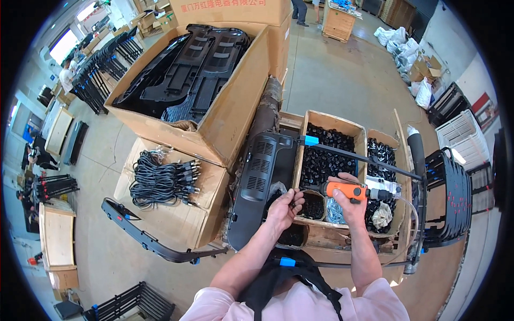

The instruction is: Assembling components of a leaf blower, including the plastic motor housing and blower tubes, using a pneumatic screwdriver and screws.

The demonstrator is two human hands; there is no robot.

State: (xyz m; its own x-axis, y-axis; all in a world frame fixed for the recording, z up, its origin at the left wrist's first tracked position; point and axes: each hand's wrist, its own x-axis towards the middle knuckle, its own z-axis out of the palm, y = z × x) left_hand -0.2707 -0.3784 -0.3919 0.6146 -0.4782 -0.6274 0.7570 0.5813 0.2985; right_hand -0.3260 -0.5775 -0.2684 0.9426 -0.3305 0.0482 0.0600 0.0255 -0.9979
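My right hand (352, 207) is wrapped round an orange-and-black power screwdriver (336, 189), its bit pointing left. A pale hose (415, 216) trails near its back end. Close to the bit, my left hand (280, 214) has its fingertips pinched together; anything between them is too small to make out. Just left of that hand lies a long black plastic housing (261, 167) with vent slots. Beneath the screwdriver, a tub of small dark screws (314, 205) stands beside a heap of silvery screws (334, 212). A black tubular frame (369, 159) with blue clips surrounds the work area.
Wooden bins hold black plastic caps (326, 170) and more black parts (380, 151). At left, coiled black cables (160, 179) rest on a carton, behind which a big cardboard box (227, 131) holds black housings. The frame's curved end (150, 242) juts out left.
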